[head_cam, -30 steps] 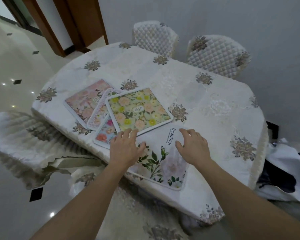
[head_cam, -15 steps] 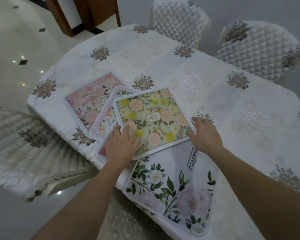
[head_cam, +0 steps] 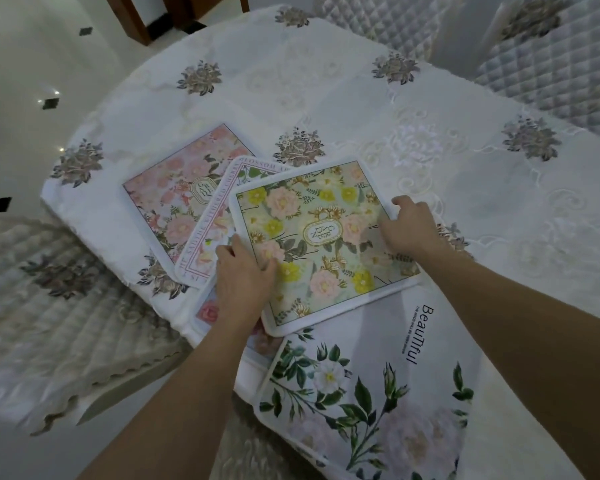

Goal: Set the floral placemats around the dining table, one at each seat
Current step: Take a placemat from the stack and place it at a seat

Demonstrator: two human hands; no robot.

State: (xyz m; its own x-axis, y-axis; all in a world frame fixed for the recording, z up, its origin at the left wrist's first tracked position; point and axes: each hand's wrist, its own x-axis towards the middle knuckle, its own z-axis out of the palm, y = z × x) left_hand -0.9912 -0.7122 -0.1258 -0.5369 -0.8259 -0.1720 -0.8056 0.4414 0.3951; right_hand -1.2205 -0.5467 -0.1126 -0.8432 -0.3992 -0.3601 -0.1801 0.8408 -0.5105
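Several floral placemats lie overlapped near the table's [head_cam: 326,84] near-left edge. On top is a green mat with yellow and pink flowers [head_cam: 312,237]. My left hand [head_cam: 243,275] grips its left edge with fingers on top. At its right side, my right hand [head_cam: 407,226] rests on it and holds that edge. Under it lie a pink rose mat [head_cam: 174,195], a mat with a lettered border [head_cam: 208,230] and another mostly hidden one [head_cam: 208,311]. A white mat with green leaves [head_cam: 368,386] lies apart at the near edge.
A white embroidered cloth covers the table. Two quilted chairs [head_cam: 548,53] stand at the far side and a covered chair [head_cam: 66,306] at the near left. Glossy tiled floor [head_cam: 32,81] lies to the left.
My hands left the white leaf mat, reached forward and took hold of the green and yellow mat at both sides. The camera moved closer over the table.
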